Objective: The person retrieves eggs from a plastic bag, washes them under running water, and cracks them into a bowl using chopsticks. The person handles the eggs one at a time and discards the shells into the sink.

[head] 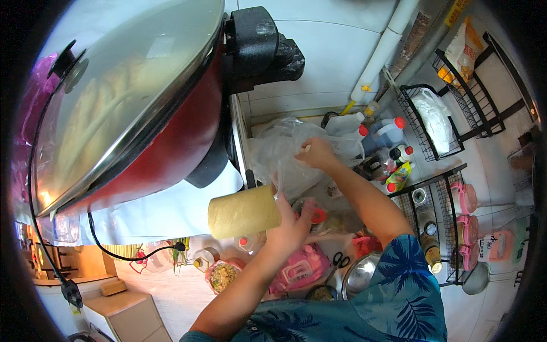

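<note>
My left hand (290,224) grips one end of a pale gold cylinder (243,212), which lies nearly level in the air. Above it my right hand (318,154) pinches a thin clear plastic bag (280,149), with its fingers curled. Part of the bag runs down to my left hand; whether that hand also grips it is hard to see. At the upper left stands a large red electric pan (171,154), its steamy glass lid (141,55) over pale food. The pan's black handle (265,47) juts towards the wall.
Bottles (386,132) crowd the corner beyond my right arm. Black wire racks (427,122) hang on the right wall. Nearer my body lie a pink wipes pack (299,269), scissors (339,260), a metal bowl (363,273) and a food-filled bowl (224,275). A black cord (128,257) hangs below the pan.
</note>
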`<action>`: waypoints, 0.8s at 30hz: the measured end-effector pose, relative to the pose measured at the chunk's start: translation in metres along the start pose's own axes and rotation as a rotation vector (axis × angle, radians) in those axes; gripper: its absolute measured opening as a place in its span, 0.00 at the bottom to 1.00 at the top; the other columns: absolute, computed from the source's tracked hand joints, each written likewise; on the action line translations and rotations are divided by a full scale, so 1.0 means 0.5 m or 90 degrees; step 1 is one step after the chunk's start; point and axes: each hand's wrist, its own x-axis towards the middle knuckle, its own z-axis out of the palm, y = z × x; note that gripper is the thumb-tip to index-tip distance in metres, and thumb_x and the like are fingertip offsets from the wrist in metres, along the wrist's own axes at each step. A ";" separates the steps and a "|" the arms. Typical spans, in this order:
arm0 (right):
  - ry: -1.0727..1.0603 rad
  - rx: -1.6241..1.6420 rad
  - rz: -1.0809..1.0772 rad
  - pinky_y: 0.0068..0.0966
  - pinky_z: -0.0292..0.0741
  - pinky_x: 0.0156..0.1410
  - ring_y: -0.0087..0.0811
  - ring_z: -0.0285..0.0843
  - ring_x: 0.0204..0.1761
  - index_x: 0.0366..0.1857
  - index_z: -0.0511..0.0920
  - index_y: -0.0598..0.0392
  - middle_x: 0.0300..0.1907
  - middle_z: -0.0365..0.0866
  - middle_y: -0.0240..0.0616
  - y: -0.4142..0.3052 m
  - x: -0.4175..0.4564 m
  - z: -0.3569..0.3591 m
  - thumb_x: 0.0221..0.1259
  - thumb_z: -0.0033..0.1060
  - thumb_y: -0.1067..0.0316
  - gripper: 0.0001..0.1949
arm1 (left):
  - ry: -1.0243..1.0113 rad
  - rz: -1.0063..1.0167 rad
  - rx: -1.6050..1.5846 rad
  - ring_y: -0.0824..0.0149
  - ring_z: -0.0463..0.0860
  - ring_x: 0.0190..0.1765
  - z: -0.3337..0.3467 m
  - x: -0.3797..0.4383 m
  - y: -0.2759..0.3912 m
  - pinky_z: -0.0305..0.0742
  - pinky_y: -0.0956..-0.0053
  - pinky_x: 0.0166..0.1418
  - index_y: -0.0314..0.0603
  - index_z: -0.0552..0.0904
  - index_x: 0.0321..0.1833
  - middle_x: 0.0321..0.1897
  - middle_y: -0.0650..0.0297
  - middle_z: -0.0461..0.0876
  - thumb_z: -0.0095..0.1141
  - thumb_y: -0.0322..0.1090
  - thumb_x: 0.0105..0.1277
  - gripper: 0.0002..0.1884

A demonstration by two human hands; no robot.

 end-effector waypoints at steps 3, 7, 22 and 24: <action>-0.004 0.044 0.060 0.34 0.79 0.49 0.41 0.86 0.40 0.35 0.86 0.57 0.36 0.87 0.47 -0.020 -0.021 -0.032 0.40 0.75 0.49 0.22 | 0.008 -0.016 -0.008 0.48 0.76 0.60 -0.002 -0.004 -0.013 0.69 0.63 0.64 0.27 0.56 0.71 0.58 0.41 0.75 0.59 0.37 0.65 0.37; 0.007 0.030 0.079 0.34 0.79 0.48 0.41 0.86 0.39 0.35 0.87 0.56 0.34 0.87 0.46 -0.016 -0.043 -0.061 0.41 0.75 0.50 0.21 | -0.074 -0.098 -0.045 0.40 0.72 0.62 -0.020 0.002 0.020 0.66 0.59 0.66 0.24 0.56 0.70 0.59 0.36 0.71 0.59 0.42 0.65 0.39; 0.044 0.081 0.137 0.29 0.82 0.44 0.35 0.87 0.32 0.30 0.86 0.57 0.30 0.87 0.43 -0.023 -0.080 -0.223 0.40 0.75 0.48 0.21 | -0.010 -0.113 0.022 0.46 0.78 0.56 -0.001 0.015 0.029 0.70 0.60 0.61 0.26 0.71 0.57 0.51 0.41 0.79 0.58 0.41 0.64 0.26; 0.042 0.089 0.145 0.29 0.82 0.45 0.35 0.87 0.31 0.27 0.86 0.56 0.28 0.87 0.41 -0.031 -0.089 -0.239 0.40 0.74 0.48 0.20 | 0.006 -0.125 0.020 0.51 0.80 0.55 0.002 0.019 0.024 0.71 0.63 0.61 0.29 0.71 0.58 0.51 0.46 0.80 0.59 0.35 0.63 0.24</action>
